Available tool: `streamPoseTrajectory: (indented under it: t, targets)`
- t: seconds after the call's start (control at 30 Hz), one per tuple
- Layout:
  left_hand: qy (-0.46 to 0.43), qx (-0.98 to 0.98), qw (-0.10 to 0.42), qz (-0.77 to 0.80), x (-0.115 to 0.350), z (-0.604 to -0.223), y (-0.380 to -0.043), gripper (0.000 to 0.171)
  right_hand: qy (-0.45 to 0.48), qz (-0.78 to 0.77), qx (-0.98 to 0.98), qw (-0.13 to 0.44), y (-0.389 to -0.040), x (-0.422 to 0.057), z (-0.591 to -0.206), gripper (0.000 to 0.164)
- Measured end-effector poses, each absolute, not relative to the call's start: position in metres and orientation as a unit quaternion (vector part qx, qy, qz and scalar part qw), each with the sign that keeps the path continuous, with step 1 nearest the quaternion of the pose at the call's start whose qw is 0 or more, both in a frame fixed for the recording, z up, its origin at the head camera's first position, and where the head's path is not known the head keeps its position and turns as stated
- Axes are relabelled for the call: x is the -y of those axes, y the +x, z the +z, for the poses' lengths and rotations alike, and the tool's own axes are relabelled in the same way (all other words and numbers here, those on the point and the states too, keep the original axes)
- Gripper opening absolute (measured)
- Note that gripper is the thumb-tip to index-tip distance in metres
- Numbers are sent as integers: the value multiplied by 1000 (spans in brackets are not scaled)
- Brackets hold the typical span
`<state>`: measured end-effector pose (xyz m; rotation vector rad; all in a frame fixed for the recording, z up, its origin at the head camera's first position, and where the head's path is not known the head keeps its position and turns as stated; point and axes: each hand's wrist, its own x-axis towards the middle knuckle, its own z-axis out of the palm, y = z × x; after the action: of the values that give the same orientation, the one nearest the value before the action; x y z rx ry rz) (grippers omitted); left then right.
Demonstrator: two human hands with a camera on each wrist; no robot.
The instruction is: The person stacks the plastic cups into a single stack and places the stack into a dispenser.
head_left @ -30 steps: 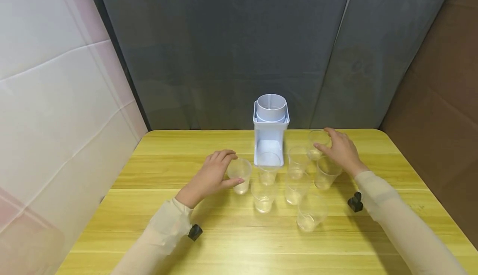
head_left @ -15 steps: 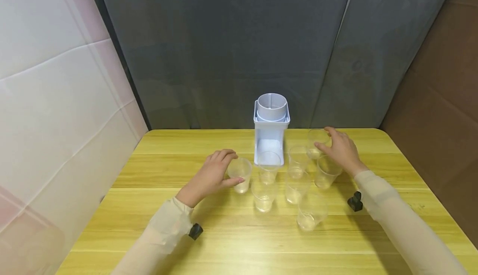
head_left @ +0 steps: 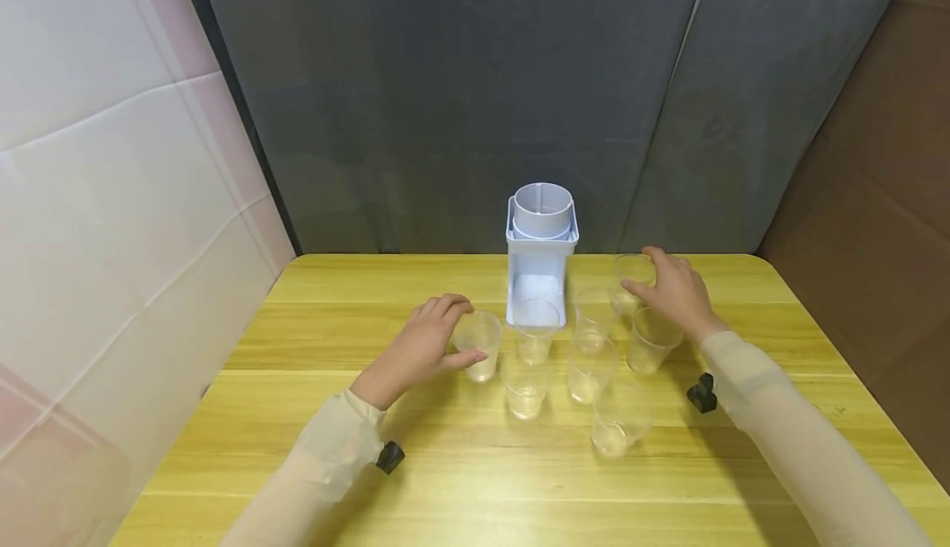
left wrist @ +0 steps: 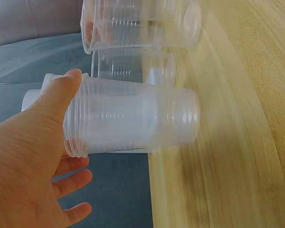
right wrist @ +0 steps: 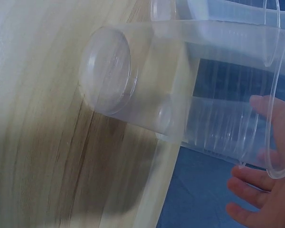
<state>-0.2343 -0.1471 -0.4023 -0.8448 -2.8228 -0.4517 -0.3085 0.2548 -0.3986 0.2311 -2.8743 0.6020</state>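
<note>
On the left of the cup group, my left hand [head_left: 423, 349] holds a stack of clear plastic cups [left wrist: 133, 114] at the rims, thumb on the near side. Several nested rims show in the left wrist view. My right hand [head_left: 677, 295] reaches to the far right and grips a clear plastic cup [head_left: 627, 299] by its rim, between thumb and fingers. Just in front of that hand is another clear cup [right wrist: 147, 80], which overlaps the held one in the right wrist view. More upright clear cups [head_left: 524, 394] stand between and in front of my hands.
A pale blue-white plastic dispenser [head_left: 536, 283] with a round top opening stands at the back middle, behind the cups. The wooden table [head_left: 312, 423] ends at a dark grey partition [head_left: 445, 118]. A white sheet is on the left, a brown panel on the right.
</note>
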Motion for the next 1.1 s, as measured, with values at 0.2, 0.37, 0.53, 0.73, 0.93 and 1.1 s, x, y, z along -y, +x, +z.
streamPoseTrajectory:
  t: [0.2,0.37,0.53,0.73,0.93,1.1]
  targets:
    - [-282,945,77,-151,146,-403,-234,73,76,198,972,103,-307,-256,-399,72]
    - [-281,945,75,-152,145,-403,-234,73,78,199,971,112,-305,-257,-396,72]
    - [-285,941,85,-160,145,-403,-234,72,88,197,967,133,-303,-256,-388,71]
    - [-287,940,91,-162,145,-403,-234,71,84,205,964,146,-297,-254,-375,71]
    - [-286,941,90,-159,146,-404,-236,71,88,218,958,164,-292,-251,-362,70]
    - [-290,939,98,-157,146,-405,-236,71,88,230,954,173,-287,-249,-351,68]
